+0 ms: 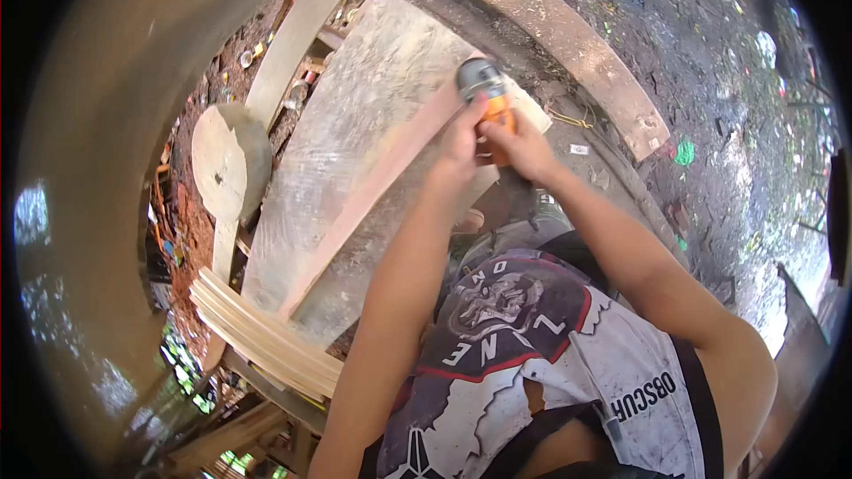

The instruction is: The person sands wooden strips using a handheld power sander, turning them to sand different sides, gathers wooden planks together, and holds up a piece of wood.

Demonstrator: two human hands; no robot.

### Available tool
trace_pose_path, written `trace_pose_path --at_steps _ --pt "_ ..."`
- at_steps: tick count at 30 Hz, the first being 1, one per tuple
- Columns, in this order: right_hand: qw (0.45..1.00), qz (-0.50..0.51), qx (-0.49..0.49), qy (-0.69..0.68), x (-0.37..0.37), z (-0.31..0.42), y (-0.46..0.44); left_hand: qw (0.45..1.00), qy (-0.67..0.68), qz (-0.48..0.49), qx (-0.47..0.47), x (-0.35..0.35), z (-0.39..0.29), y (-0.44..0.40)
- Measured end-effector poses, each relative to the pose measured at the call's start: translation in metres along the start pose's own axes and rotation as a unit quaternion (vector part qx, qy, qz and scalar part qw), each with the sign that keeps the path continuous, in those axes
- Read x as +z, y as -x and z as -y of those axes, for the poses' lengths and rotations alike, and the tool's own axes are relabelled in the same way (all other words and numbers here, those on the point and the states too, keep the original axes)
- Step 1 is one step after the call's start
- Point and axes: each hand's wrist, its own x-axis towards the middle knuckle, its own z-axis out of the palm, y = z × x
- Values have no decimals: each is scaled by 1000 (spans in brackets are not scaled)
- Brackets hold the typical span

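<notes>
Both my hands grip an orange angle grinder (pixel 499 112) with a grey, rounded head. My left hand (pixel 461 137) is closed around its near side, close to the head. My right hand (pixel 527 149) wraps the body from the other side. The grinder's head is over the far end of a long, narrow wooden strip (pixel 377 191), and its disc is hidden from me. That strip lies lengthwise across a dusty, pale work table (pixel 311 146). Slight blur covers the tool and fingers.
A stack of thin wooden strips (pixel 262 333) crosses the table's near left end. Left of the table are a round piece of wood (pixel 220 160) and a pale plank (pixel 297 35). A thick curved board (pixel 550 22) lies beyond, with littered dirt ground (pixel 657 27) behind.
</notes>
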Motion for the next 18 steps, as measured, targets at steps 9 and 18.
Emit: trace_pose_path --at_steps 9,18 --pt "991 90 63 80 41 10 12 995 70 1 65 -37 20 35" --pt "945 230 129 192 160 -63 31 964 231 -89 100 -147 111 126"
